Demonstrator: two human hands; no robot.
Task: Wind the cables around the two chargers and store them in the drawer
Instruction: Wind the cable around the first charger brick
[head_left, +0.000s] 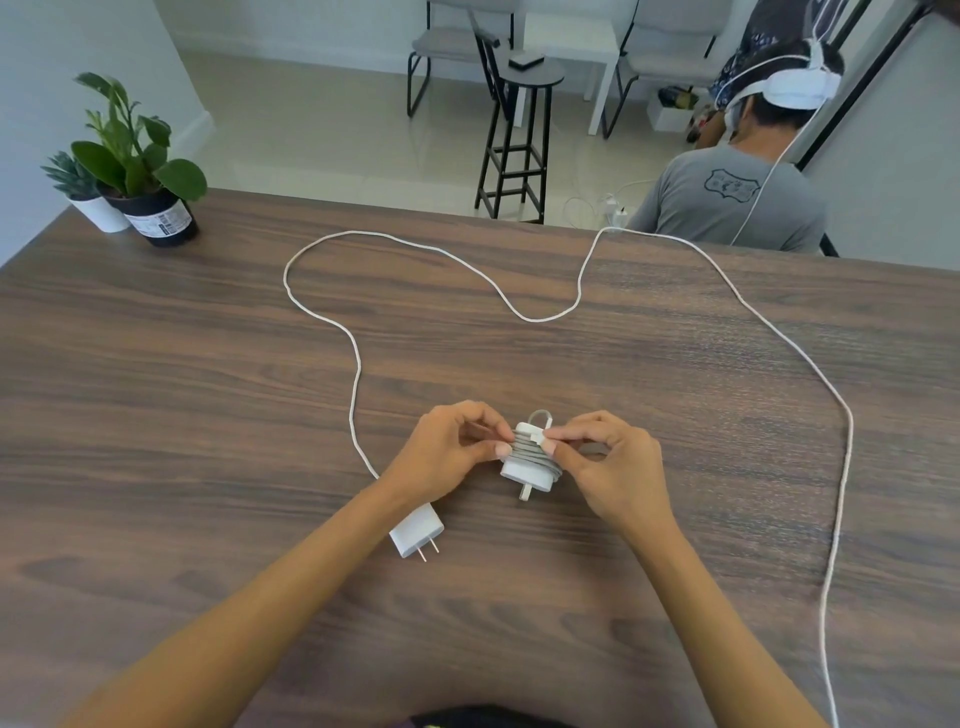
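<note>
Wound white charger mid-table, prongs toward viewer; second charger beside, cable sprawled loose.

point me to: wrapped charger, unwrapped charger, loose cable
wrapped charger (530, 470), head view, on its white body below the cable turns.
unwrapped charger (413, 532), head view, on the middle of its white body.
loose cable (540, 318), head view, on the low bend of its loop mid-table.

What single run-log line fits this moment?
left hand, right hand: grip wound charger | second charger: cable loose on table
</note>
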